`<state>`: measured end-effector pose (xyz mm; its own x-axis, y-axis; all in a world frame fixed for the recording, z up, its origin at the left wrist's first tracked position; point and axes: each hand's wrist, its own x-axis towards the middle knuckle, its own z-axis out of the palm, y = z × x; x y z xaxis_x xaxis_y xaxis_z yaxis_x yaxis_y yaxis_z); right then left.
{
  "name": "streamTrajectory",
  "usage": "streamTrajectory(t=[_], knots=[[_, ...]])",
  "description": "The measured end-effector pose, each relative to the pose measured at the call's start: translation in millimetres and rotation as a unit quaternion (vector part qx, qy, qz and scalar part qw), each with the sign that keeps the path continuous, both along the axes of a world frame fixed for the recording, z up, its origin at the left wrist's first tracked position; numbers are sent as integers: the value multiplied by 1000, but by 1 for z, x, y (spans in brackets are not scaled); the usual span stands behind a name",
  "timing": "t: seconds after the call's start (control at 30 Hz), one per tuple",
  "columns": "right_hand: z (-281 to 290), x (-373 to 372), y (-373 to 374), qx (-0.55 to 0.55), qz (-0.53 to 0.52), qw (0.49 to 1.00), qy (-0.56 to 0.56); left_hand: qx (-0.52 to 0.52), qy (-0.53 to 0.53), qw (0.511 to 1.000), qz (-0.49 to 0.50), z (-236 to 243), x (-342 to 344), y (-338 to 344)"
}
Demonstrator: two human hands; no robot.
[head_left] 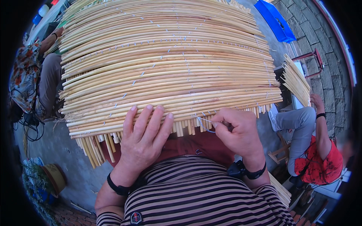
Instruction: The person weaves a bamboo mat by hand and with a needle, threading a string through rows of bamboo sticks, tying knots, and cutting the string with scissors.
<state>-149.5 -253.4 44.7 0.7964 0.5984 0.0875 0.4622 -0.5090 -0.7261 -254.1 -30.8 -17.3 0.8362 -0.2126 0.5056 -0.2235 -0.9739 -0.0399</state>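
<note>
A big mat of pale peeled sticks (169, 64), bound with rows of thin blue thread, lies across my lap and fills the upper middle of the view. My left hand (145, 137) rests flat on its near edge, fingers spread over the sticks. My right hand (237, 130) is closed at the near right edge, pinching a blue thread (203, 122) that loops out to the stick ends; a needle may be in the fingers, but I cannot tell. Both wrists wear black bands.
A person in a red top (318, 165) sits at the right holding a bundle of sticks (298, 81). Another person in a floral top (26, 75) sits at the left. A blue crate (275, 20) stands at the back right on grey paving.
</note>
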Motion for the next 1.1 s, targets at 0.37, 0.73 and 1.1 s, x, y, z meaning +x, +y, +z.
streamTrajectory(t=[0.37, 0.73, 1.1], knots=[[-26, -5, -1, -13, 40, 998, -36, -13, 2, 1000, -4, 4, 0, -2], [-27, -8, -5, -11, 36, 999, -32, -12, -3, 1000, -2, 3, 0, -3], [-34, -9, 0, -18, 38, 995, -85, -16, -7, 1000, 2, 3, 1, -4]])
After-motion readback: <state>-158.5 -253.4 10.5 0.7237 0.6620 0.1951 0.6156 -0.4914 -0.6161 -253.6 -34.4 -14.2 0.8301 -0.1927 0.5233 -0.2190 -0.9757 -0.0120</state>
